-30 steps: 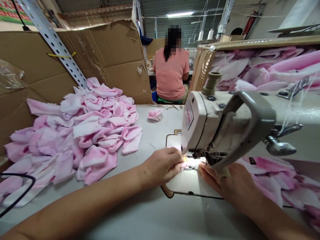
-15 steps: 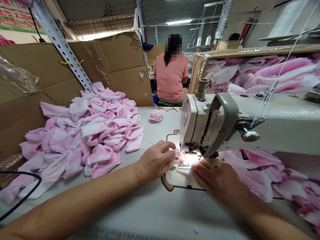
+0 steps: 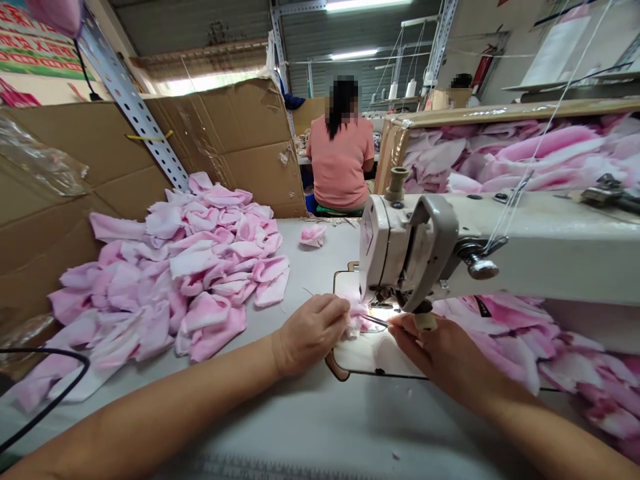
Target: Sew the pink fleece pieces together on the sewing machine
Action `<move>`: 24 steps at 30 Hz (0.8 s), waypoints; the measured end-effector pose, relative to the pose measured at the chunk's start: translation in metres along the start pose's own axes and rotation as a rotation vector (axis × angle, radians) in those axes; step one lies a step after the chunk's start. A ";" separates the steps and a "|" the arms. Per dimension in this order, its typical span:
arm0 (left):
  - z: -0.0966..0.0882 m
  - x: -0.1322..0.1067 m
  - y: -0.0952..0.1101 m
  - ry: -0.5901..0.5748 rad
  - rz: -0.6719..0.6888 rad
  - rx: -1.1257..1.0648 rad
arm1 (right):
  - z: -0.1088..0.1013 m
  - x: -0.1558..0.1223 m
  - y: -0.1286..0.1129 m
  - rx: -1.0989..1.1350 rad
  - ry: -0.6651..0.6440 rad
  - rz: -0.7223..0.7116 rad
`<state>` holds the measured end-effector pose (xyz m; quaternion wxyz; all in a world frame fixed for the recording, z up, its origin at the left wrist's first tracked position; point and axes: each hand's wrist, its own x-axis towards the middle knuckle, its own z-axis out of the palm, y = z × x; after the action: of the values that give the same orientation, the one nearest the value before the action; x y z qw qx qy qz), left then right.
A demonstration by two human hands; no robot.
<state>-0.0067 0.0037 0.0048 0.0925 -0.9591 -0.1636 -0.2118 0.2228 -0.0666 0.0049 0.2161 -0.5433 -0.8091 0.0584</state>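
My left hand (image 3: 316, 333) pinches a small pink-and-white plush fabric piece (image 3: 358, 316) beside the needle area of the sewing machine (image 3: 395, 247). In my right hand (image 3: 440, 353) are thin metal tweezers (image 3: 376, 321), their tips reaching left to the fabric piece. The machine's lamp lights the fabric and the metal bed plate (image 3: 365, 357) under it. Where the needle and presser foot meet the cloth is too small to make out. The machine head hides part of my right fingers.
A heap of pink fabric pieces (image 3: 200, 267) lies on the left of the table, against cardboard (image 3: 240, 140). One scrap (image 3: 313, 235) sits behind the machine. More pink pieces (image 3: 500, 333) lie right, and others fill a box (image 3: 400, 143). A person (image 3: 340, 160) sits ahead, back turned.
My right hand has turned the tweezers up and brought their tips onto the fabric piece. My left fingers have drawn closer together at its left edge. The view has shifted slightly.
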 end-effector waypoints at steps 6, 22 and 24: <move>0.000 0.006 0.017 0.033 0.101 0.035 | 0.021 0.015 -0.019 -0.153 -0.013 0.030; 0.011 0.011 0.010 -0.001 -0.094 -0.297 | 0.003 -0.008 -0.008 -0.004 0.098 0.010; 0.009 0.013 0.011 0.056 -0.098 -0.379 | 0.014 0.001 -0.011 -0.017 0.112 -0.009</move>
<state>0.0115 -0.0005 0.0016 -0.0954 -0.9441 -0.1645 -0.2694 0.2069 -0.0680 -0.0036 0.2569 -0.5441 -0.7985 0.0201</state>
